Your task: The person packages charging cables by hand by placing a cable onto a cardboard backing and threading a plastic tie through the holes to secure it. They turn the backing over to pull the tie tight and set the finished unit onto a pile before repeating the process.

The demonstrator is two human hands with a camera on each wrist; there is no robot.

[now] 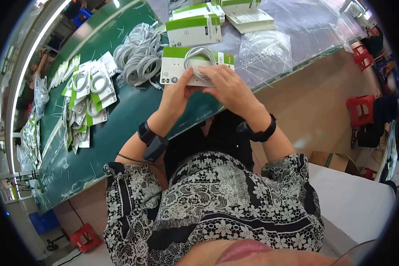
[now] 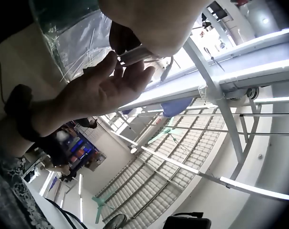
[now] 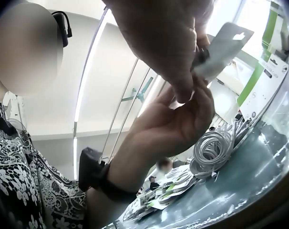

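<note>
Across the green worktop, loose cable coils lie heaped near my left grip, I suppose for an easy reach. Above the surface, that grip pinches the printed card, thumb on its face, seemingly to steady it, while my right grip clasps the grey coil against the card, probably to keep the loops bunched.

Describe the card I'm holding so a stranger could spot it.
On the green tabletop, find the loose gray cable pile. Just right of it in the head view, your left hand and right hand hold a green-and-white card bearing a gray coil; unlike the piled cards, it's in hand.
</note>
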